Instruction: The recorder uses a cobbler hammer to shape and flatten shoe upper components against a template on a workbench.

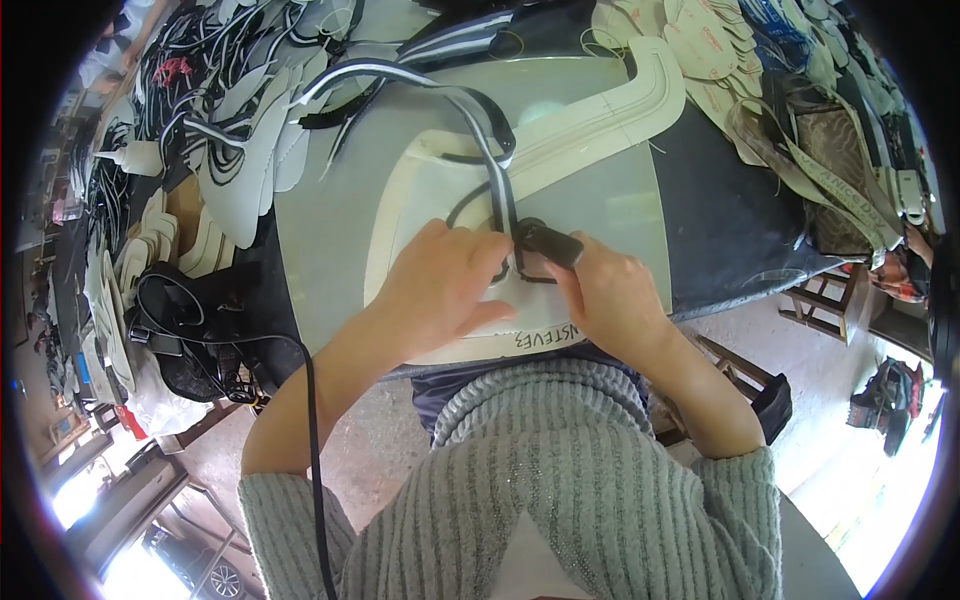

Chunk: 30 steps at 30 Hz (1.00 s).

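Note:
A cream, sole-shaped template (425,190) lies on a pale board (330,220) on the table. A black-and-white striped strap (485,130) loops over it and runs down to my hands. My left hand (435,290) presses flat on the template and pins the strap's lower end. Gripping a black handle-like tool (550,243), my right hand (605,300) holds its tip against the strap. A black cord (312,420) trails down over my left forearm.
Piles of white sole pieces and straps (240,150) lie at the left. Cut insoles (710,40) and patterned straps (840,190) fill the back right. A black bag (190,340) sits at the left edge. A wooden stool (830,295) stands right.

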{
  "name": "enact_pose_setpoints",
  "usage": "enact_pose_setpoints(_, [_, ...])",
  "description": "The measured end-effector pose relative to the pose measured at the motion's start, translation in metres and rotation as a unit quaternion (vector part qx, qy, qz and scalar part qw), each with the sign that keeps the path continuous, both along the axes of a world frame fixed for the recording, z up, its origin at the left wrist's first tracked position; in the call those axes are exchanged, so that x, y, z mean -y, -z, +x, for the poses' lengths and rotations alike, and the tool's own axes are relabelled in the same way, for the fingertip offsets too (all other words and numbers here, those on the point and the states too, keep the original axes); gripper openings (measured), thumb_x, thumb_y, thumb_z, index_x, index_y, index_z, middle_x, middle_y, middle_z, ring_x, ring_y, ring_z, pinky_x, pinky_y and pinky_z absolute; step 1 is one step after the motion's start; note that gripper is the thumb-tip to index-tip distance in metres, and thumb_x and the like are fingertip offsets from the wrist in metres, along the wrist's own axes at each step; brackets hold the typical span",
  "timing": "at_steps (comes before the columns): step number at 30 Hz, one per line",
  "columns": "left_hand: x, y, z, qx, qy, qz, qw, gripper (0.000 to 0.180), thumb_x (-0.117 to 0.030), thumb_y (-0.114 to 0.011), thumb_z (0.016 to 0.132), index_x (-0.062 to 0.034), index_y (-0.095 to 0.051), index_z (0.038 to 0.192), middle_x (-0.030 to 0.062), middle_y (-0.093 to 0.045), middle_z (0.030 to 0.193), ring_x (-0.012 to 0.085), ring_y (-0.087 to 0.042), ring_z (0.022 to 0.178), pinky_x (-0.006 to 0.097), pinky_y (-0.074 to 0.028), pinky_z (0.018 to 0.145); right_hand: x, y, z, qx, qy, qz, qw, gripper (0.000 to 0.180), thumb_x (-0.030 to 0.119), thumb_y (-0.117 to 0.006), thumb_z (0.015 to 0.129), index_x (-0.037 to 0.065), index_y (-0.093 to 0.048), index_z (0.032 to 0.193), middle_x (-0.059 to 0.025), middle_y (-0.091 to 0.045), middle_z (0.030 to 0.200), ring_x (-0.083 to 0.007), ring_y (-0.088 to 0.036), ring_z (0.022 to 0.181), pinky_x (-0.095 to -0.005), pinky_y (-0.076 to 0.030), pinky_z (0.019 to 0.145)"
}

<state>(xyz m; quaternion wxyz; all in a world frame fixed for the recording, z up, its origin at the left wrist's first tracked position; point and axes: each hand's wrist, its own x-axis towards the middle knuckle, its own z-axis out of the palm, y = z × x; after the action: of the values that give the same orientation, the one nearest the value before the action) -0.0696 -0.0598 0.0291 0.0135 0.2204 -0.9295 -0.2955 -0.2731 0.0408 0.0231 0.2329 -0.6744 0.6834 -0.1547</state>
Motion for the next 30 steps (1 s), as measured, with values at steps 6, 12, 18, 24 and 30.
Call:
enact_pose_setpoints(6, [-0.017, 0.004, 0.003, -0.064, -0.060, -0.029, 0.996, 0.051, -0.025, -0.082, 0.074, -0.0053, -0.053, 0.110, 0.0073, -0.063, 0.092, 0.0279, -0.059, 0.087, 0.038, -0.042, 0.084, -0.001, 0.003, 0.000, -0.003, -0.006, -0.021, 1.000, 0.022, 0.020, -0.060, 0.094, 0.002, -0.050, 0.089, -0.0150, -0.061, 0.078, -0.0360, -0.065, 0.065, -0.0443, -0.052, 0.057])
enact_pose_setpoints(12, [-0.037, 0.022, 0.013, -0.125, -0.030, -0.166, 0.978, 0.049, -0.023, -0.079, 0.078, -0.0029, -0.053, 0.114, 0.0089, -0.066, 0.100, 0.0286, -0.062, 0.094, 0.043, -0.045, 0.088, -0.005, 0.004, 0.001, 0.010, -0.004, -0.034, 0.999, 0.029, 0.025, -0.067, 0.090, 0.002, -0.049, 0.090, -0.0135, -0.061, 0.081, -0.0343, -0.066, 0.070, -0.0439, -0.053, 0.058])
enact_pose_setpoints(18, [-0.045, 0.036, 0.019, -0.159, -0.061, -0.217, 0.961, 0.061, -0.018, -0.078, 0.076, 0.0048, -0.050, 0.125, 0.0127, -0.064, 0.115, 0.0283, -0.062, 0.108, 0.047, -0.046, 0.096, -0.009, -0.002, 0.002, 0.023, -0.023, 0.003, 0.999, 0.049, 0.035, -0.079, 0.077, 0.003, -0.047, 0.096, -0.0124, -0.060, 0.090, -0.0325, -0.067, 0.083, -0.0432, -0.054, 0.064])
enact_pose_setpoints(24, [-0.030, 0.033, 0.013, -0.193, -0.054, -0.124, 0.972, 0.052, -0.010, -0.082, 0.075, -0.0015, -0.055, 0.118, 0.0105, -0.068, 0.095, 0.0291, -0.064, 0.083, 0.040, -0.047, 0.084, -0.009, -0.003, 0.002, 0.014, -0.011, 0.013, 1.000, 0.052, 0.038, -0.079, 0.075, 0.003, -0.048, 0.098, -0.0117, -0.060, 0.090, -0.0321, -0.066, 0.085, -0.0432, -0.054, 0.066])
enact_pose_setpoints(30, [-0.032, 0.028, 0.012, -0.182, -0.161, 0.062, 0.968, 0.044, 0.002, -0.076, 0.075, -0.0046, -0.056, 0.113, 0.0061, -0.067, 0.091, 0.0245, -0.060, 0.088, 0.037, -0.044, 0.083, -0.007, -0.003, 0.002, 0.016, -0.006, 0.024, 1.000, 0.053, 0.040, -0.079, 0.075, 0.004, -0.049, 0.098, -0.0108, -0.061, 0.089, -0.0318, -0.067, 0.085, -0.0428, -0.053, 0.066])
